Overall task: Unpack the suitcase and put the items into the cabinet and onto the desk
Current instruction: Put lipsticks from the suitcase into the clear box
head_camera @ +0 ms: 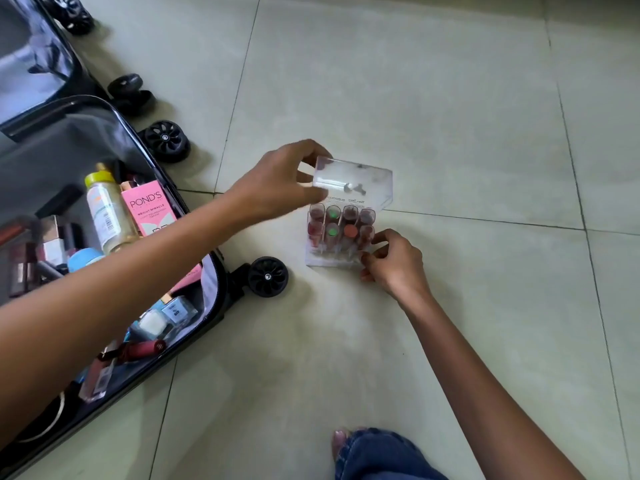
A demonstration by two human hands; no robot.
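Lipstick case [341, 237] is on the floor [450, 116], right of the open suitcase [221, 289]. My left hand [280, 181] fingers grip its clear lid [356, 183]; right hand [394, 261] pinches the base corner. I'd seat the lid square, keep the base level, and carry it two-handed.

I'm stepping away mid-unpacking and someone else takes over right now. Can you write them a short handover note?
Left hand: grips the raised lid of the clear lipstick case.
Right hand: pinches the case's near corner.
The case stands on the floor beside the open suitcase.
Done: the case is out of the suitcase.
Left: the Pond's box, the yellow-capped bottle and other cosmetics lie in the suitcase. The cabinet and desk are not in view.
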